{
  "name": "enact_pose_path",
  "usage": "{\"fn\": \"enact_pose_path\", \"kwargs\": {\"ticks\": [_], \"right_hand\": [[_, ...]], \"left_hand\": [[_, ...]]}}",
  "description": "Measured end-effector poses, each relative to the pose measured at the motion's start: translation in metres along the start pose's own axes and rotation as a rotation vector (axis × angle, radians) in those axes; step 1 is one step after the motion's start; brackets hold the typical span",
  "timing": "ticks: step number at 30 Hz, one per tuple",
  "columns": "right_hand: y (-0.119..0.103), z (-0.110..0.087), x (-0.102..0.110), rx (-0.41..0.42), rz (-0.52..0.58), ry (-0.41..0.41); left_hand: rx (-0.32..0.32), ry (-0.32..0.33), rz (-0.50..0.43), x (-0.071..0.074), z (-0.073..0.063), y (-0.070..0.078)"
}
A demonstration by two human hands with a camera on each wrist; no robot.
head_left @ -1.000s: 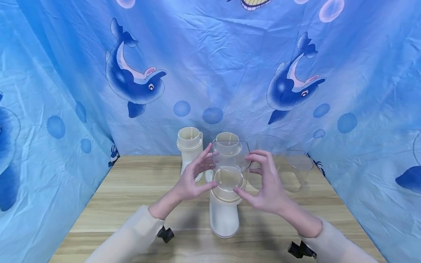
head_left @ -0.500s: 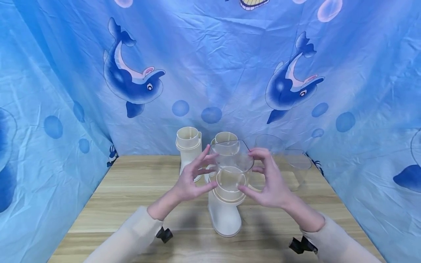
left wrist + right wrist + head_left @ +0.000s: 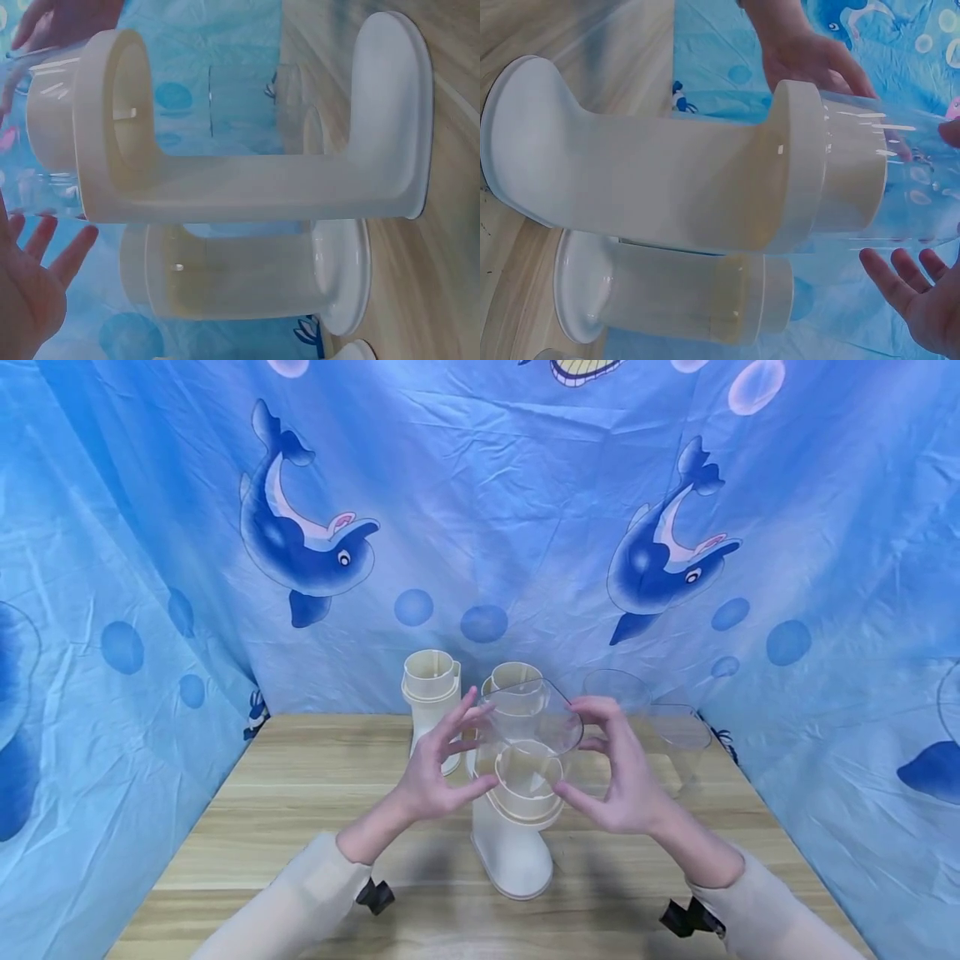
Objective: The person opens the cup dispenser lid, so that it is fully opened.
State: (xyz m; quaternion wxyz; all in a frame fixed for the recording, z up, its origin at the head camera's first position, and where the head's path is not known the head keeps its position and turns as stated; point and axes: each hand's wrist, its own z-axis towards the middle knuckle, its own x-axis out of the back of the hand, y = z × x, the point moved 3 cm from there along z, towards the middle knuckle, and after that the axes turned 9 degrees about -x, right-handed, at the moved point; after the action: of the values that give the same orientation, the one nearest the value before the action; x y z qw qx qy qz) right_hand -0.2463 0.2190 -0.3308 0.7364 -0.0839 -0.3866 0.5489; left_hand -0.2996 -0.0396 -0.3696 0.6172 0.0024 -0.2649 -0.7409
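Note:
In the head view, a clear plastic container (image 3: 534,722) with an open top sits over the collar of a white, boot-shaped stand (image 3: 517,860). My left hand (image 3: 442,768) holds the container's left side, thumb toward me and fingers behind. My right hand (image 3: 618,777) holds the opposite side, its fingers curved along the clear wall. The right wrist view shows the container (image 3: 922,184) around the cream collar (image 3: 851,169). In the left wrist view the stand (image 3: 247,187) is upright on the table, its foot flat on the wood.
Two more white stands stand behind, one at the left (image 3: 432,693) and one directly behind (image 3: 517,677). At the right are two more clear containers, one at the back (image 3: 617,683) and one nearer (image 3: 681,739). A blue dolphin-print curtain (image 3: 480,527) surrounds the wooden table (image 3: 300,860).
Between my hands the clear container has turned, its rim corners shifting round. The front stand has swivelled slightly, its foot swinging to the right. My right hand has moved slightly right.

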Motion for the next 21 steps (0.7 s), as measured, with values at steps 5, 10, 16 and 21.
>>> {"fn": "enact_pose_path", "kwargs": {"ticks": [5, 10, 16, 21], "right_hand": [[0.002, 0.004, 0.001, -0.029, -0.017, -0.051], [0.000, 0.005, 0.005, -0.024, -0.017, -0.018], [-0.002, 0.004, 0.004, -0.007, -0.020, 0.050], [-0.001, 0.002, 0.000, -0.061, -0.001, 0.022]], "left_hand": [[0.006, 0.040, 0.016, -0.006, -0.002, 0.005], [0.004, 0.079, 0.028, -0.008, -0.007, 0.003], [0.105, 0.055, -0.058, -0.005, -0.006, -0.005], [0.124, 0.086, -0.043, -0.010, -0.010, -0.001]]}}
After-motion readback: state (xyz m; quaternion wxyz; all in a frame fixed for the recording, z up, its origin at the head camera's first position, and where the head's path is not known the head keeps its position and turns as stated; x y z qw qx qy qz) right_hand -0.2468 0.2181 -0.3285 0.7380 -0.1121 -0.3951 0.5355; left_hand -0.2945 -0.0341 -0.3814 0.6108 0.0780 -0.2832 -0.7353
